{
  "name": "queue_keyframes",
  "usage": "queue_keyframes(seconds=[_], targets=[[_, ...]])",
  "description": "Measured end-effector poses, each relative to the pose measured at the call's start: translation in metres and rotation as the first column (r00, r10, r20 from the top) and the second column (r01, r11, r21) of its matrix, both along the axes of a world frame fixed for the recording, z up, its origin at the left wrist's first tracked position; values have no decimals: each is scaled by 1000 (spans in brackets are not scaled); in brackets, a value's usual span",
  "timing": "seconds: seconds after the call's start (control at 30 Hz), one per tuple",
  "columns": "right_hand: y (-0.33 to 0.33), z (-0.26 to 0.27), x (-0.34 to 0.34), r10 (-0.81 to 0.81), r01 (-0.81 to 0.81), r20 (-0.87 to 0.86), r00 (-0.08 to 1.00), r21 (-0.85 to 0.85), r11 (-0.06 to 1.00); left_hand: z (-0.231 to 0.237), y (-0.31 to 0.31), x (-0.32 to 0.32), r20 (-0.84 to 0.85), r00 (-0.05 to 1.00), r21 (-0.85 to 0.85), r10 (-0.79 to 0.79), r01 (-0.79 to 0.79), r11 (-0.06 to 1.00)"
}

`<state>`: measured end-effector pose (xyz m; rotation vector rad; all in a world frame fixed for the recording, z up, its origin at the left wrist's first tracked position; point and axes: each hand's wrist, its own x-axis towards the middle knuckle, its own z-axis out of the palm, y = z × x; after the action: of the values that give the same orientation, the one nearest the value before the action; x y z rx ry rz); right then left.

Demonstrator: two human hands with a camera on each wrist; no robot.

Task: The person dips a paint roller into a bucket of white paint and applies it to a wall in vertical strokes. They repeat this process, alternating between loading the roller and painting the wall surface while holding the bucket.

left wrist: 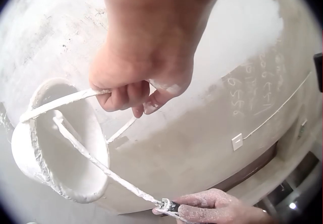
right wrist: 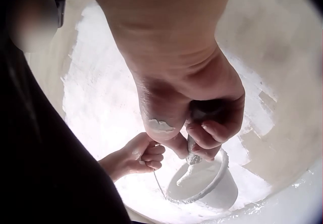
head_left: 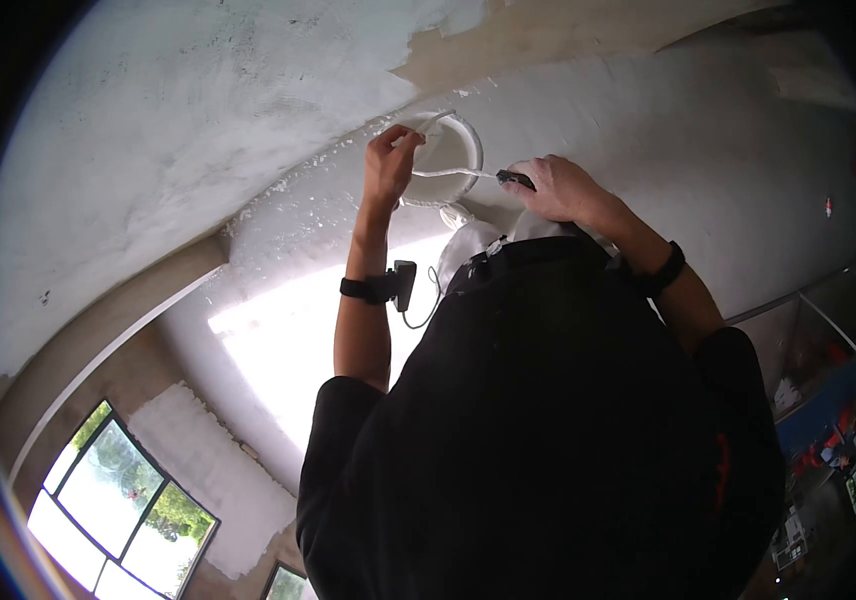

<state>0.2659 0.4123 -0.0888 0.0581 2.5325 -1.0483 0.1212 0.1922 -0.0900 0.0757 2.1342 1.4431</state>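
A white bucket hangs tilted from its white-coated handle, which the left hand grips in curled fingers. The right hand pinches the dark end of a thin stick-like tool coated in white paste. In the left wrist view the tool's far end reaches over the bucket's mouth. White residue marks the right hand and the bucket's rim. How much the bucket holds is unclear.
A partly white-coated wall runs alongside. A window is at the lower left, with bright light on the floor. Metal rails and assorted items stand at the right. A switch plate is on the wall.
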Motion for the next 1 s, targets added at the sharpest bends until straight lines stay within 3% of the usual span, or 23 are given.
queue_keyframes(seconds=[0.1,0.5,0.57,0.8,1.0], targets=[[22,15,5,23,-31,116,993,68,997,8,18,10,21,999,-28,31,-30,999],[108,6,38,-122,122,-9,992,-8,992,22,101,13,94,991,11,93,-94,995],[112,7,37,-129,129,16,992,-9,992,27,108,9,168,978,61,124,-136,989],[111,25,47,-162,160,64,985,36,986,35,116,10,165,980,81,114,-128,988],[94,47,52,-196,196,-9,980,82,977,50,99,16,159,981,94,113,-129,987]])
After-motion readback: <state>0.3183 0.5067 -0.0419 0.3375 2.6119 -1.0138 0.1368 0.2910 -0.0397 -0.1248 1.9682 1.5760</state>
